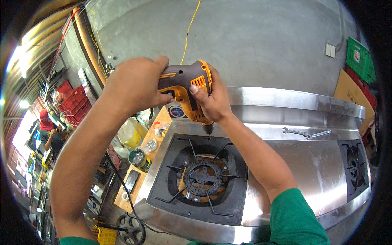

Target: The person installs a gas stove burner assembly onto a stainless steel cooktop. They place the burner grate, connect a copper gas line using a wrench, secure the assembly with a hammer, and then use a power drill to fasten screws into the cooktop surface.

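Both my hands hold an orange and dark grey power drill [183, 77] over the stove. Its handle end is gripped by my left hand [136, 83], fingers closed round it. My right hand [213, 98] is wrapped round the drill's body, thumb on the near side. The drill points down, with its chuck [208, 128] and bit over the far edge of a black burner plate [161, 192]. Whether the bit touches the plate, I cannot tell. A round burner [202, 175] with thin pot supports sits in that plate, set into a stainless steel stove top [298, 171].
Two wrenches [296, 132] lie on the steel behind the stove. Another burner [353, 165] is at the far right. Left of the stove, a wooden board [141, 179] carries a phone [131, 180] and a tub [139, 158]. A person [49, 132] is farther left, near red crates [75, 104].
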Action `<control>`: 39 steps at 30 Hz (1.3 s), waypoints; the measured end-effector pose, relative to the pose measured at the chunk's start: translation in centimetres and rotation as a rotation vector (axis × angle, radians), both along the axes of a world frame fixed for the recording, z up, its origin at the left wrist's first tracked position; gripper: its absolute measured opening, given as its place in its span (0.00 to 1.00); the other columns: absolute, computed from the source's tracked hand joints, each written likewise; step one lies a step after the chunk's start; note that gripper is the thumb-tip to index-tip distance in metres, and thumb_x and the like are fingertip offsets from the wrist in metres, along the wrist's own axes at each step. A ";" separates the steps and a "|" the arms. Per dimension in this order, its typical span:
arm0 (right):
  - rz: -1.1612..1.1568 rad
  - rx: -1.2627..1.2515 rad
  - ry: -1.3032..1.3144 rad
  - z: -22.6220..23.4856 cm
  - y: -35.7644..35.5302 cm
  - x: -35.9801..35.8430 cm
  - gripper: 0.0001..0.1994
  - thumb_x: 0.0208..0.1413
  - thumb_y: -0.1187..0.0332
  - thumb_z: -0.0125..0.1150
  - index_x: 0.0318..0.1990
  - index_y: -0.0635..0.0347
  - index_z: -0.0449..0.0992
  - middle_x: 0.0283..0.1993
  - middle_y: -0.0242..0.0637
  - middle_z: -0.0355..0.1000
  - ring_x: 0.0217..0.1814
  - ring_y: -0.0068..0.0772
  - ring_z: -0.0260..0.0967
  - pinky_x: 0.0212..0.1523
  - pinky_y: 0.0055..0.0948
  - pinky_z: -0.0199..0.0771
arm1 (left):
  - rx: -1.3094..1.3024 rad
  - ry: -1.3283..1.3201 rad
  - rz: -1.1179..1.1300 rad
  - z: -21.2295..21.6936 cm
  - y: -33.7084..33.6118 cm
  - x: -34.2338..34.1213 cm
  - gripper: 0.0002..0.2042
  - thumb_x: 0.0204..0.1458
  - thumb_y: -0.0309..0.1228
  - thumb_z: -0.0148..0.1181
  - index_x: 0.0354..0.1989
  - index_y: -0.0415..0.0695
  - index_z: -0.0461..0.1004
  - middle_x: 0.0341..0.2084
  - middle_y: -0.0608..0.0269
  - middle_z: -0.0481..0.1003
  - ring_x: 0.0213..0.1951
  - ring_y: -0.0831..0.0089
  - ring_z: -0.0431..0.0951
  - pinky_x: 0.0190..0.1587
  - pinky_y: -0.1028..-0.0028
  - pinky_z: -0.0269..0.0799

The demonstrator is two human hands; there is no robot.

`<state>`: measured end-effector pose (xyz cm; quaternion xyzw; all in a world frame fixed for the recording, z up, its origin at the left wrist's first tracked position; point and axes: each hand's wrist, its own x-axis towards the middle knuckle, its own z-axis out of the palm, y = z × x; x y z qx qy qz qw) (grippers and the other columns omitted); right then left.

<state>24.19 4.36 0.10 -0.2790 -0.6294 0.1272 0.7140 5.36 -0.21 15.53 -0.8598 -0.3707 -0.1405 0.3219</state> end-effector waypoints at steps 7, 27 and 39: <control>0.004 -0.068 0.006 -1.2 0.7 -0.3 0.40 0.54 0.48 0.66 0.67 0.60 0.57 0.49 0.49 0.76 0.52 0.44 0.76 0.54 0.39 0.74 | -0.087 0.033 0.093 -0.5 0.5 0.5 0.27 0.35 0.47 0.77 0.38 0.43 0.72 0.29 0.47 0.79 0.36 0.46 0.80 0.40 0.54 0.76; 0.079 -0.427 0.060 3.8 2.9 0.9 0.20 0.59 0.53 0.61 0.36 0.67 0.80 0.27 0.37 0.75 0.32 0.28 0.71 0.36 0.31 0.71 | -0.160 0.081 0.104 -1.5 0.4 1.0 0.27 0.39 0.43 0.75 0.43 0.41 0.72 0.32 0.46 0.79 0.38 0.47 0.81 0.42 0.54 0.77; 0.071 -0.366 0.140 3.7 2.5 0.4 0.16 0.57 0.61 0.58 0.31 0.68 0.79 0.24 0.33 0.71 0.28 0.26 0.66 0.33 0.32 0.67 | -0.159 0.081 0.116 -1.4 0.5 1.1 0.27 0.39 0.45 0.75 0.43 0.42 0.72 0.31 0.48 0.80 0.39 0.48 0.81 0.43 0.53 0.77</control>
